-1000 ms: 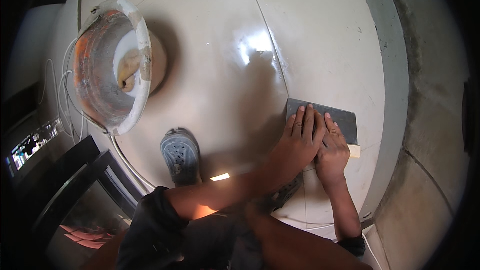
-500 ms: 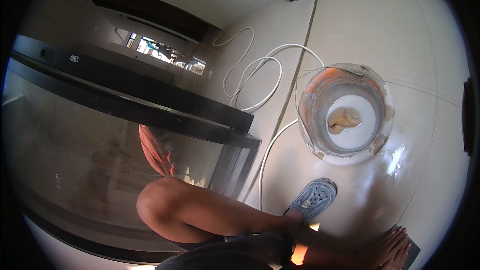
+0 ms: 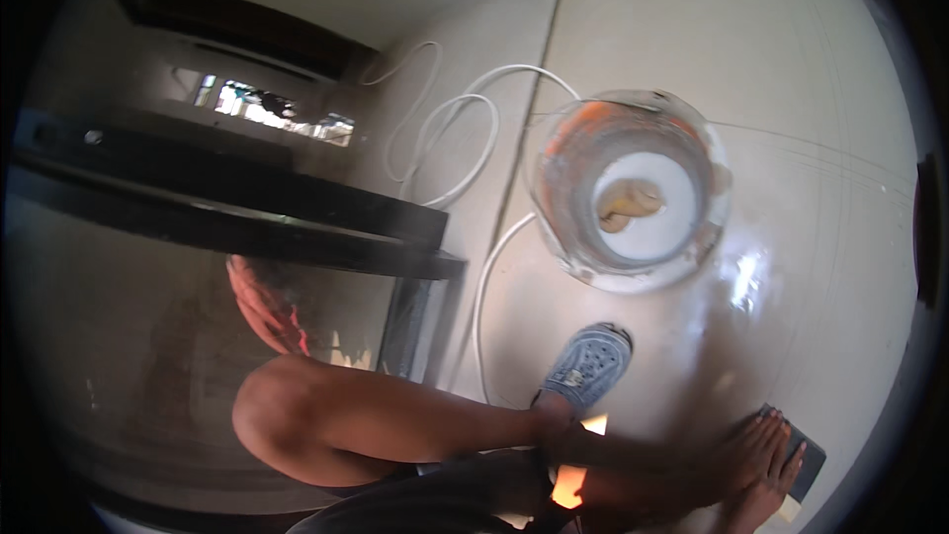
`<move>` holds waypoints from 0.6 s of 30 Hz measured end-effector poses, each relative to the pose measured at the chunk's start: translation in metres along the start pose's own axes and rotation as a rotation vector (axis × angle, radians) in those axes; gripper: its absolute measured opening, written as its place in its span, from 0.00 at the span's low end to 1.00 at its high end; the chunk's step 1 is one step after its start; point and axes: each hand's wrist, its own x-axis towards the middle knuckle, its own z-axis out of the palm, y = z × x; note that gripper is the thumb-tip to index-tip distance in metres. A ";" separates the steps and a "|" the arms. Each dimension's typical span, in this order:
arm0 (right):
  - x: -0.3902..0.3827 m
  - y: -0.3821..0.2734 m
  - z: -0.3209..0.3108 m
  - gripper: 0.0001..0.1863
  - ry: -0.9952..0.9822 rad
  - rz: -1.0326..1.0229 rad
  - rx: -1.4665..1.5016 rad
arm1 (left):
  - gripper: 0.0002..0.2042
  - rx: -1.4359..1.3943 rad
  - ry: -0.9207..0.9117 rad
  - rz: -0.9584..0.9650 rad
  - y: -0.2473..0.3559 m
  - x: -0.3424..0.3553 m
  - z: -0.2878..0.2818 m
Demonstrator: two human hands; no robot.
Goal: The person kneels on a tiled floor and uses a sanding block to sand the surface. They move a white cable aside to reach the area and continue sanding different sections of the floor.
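At the lower right, my left hand lies with straightened fingers on a dark, flat rectangular pad. Just below it, partly overlapped, my right hand also rests stretched fingers on the pad. The pad sits against the pale floor, and a small cream-coloured edge shows beside the right hand. My palms and the pad's covered part are hidden. Beyond my hands stands a worn bucket with orange patches inside. Milky liquid fills its bottom, and a tan, soft, sponge-like lump floats there.
A white cable loops over the tiled floor and passes behind the bucket. My bent leg and grey clog are near the middle. Dark-framed glass runs along the left.
The view has shifted, so the bucket and the glass frame appear farther left. My hands and the pad have moved slightly together across the floor; more of the pad shows.
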 end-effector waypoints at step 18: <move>0.007 0.016 -0.009 0.27 -0.157 0.079 0.111 | 0.30 -0.039 -0.075 -0.030 0.010 -0.025 -0.026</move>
